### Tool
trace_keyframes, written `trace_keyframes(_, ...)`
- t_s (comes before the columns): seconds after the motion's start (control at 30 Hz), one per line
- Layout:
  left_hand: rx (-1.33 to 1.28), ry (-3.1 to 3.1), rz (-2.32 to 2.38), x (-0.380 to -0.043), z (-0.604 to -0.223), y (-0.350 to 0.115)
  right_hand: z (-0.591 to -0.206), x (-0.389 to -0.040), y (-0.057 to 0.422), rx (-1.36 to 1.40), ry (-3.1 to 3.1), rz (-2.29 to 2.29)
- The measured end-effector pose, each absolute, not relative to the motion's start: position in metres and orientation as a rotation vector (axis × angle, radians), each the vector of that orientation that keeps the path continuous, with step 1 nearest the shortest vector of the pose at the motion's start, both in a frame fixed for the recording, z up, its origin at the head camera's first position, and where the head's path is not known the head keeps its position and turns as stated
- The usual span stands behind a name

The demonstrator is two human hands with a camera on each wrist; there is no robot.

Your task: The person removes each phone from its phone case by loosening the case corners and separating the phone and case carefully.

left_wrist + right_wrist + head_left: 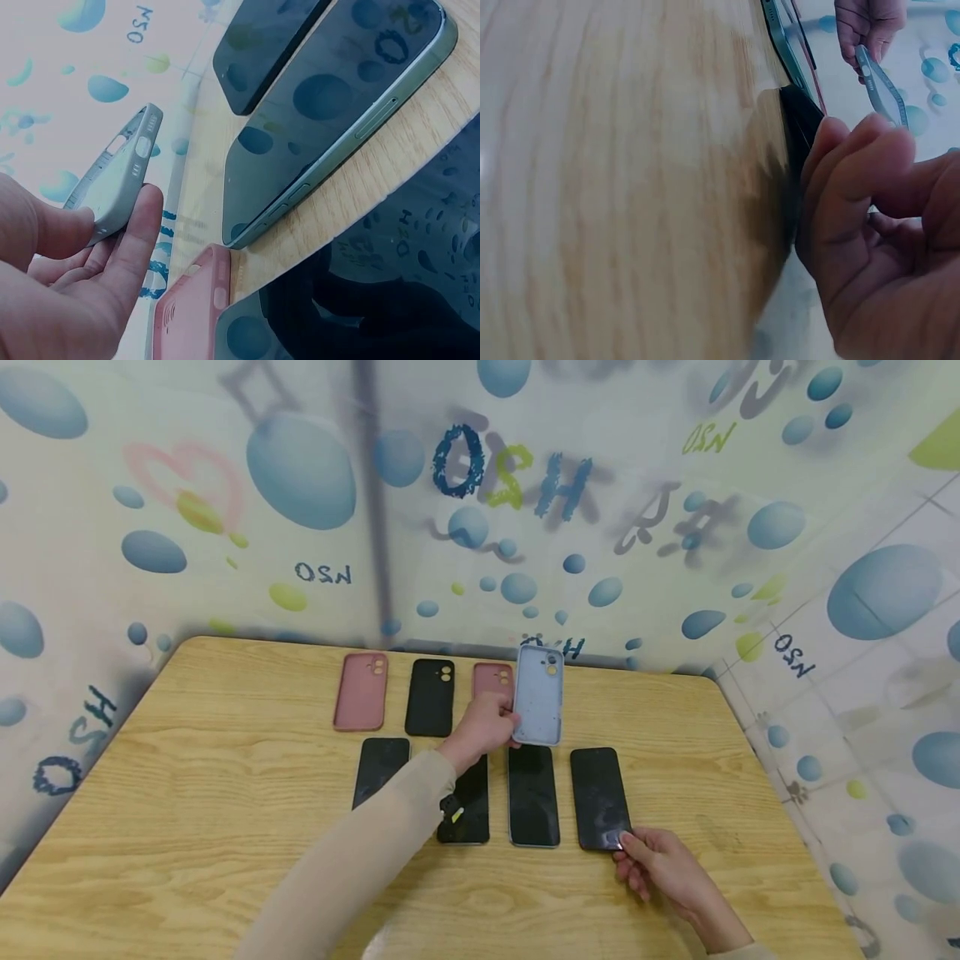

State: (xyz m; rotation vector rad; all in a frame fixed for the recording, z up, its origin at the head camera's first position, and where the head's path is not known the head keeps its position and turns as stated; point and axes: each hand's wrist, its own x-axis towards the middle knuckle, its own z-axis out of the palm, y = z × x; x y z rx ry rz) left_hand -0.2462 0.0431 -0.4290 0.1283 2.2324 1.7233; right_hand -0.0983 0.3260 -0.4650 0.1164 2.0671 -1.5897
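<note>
My left hand [483,727] pinches the lower left edge of a light blue phone case [542,702], thumb on one side and fingers on the other. The left wrist view shows that case [120,180] held up and tilted, its hollow inside partly visible. Down at the right, my right hand [667,868] pinches the bottom end of a dark phone [598,793] with thumb on the screen and fingers below. From the right wrist, this phone [799,120] appears edge-on, partly hidden behind the curled fingers. A pink case [492,677] lies behind my left hand, partly covered.
Another pink case [360,692] and a black case [430,697] lie in the back row on the wooden table [187,777]. In front are three more phones, one [533,797] beside the held phone, two partly under my left arm. A patterned wall [420,577] borders the table's back edge.
</note>
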Motion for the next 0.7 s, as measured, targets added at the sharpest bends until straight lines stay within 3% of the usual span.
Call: trace_keyframes(0.7, 0.157, 2.275, 1.687, -0.2458, -0.432, 0.0448, -0.4567, -0.0969, 0.3164, 0.247, 2.482, -1.029)
